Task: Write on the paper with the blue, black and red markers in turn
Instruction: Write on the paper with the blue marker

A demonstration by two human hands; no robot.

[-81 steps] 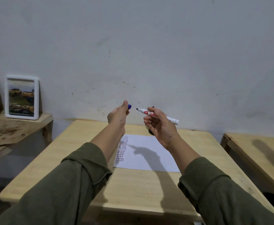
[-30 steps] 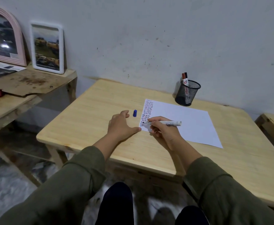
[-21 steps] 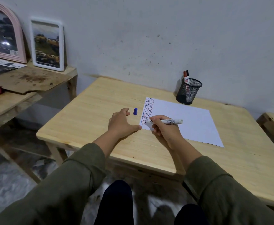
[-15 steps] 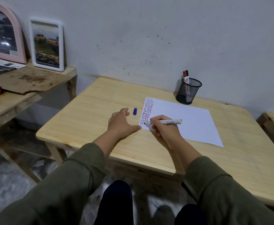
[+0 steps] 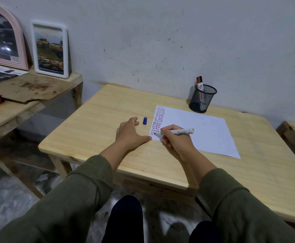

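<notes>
A white sheet of paper (image 5: 201, 128) lies on the wooden table (image 5: 108, 120), with columns of short blue, black and red strokes (image 5: 158, 118) down its left edge. My right hand (image 5: 176, 139) grips an uncapped white-barrelled marker (image 5: 180, 132), its tip touching the paper's near left corner. My left hand (image 5: 130, 133) rests flat on the table just left of the paper, thumb at the sheet's corner. A blue cap (image 5: 145, 120) lies on the wood beside my left fingertips. Two more markers (image 5: 200, 85), one red-capped and one black-capped, stand in the pen cup.
A black mesh pen cup (image 5: 202, 99) stands at the table's back edge near the wall. A lower wooden shelf (image 5: 29, 88) at the left carries two framed pictures (image 5: 50, 50) and a leaflet. Another wooden surface (image 5: 293, 132) sits at the right.
Both hands came down from in front of the wall to the table; the blue cap left my left hand and now lies on the wood. The marker tip has shifted slightly at the paper's corner.
</notes>
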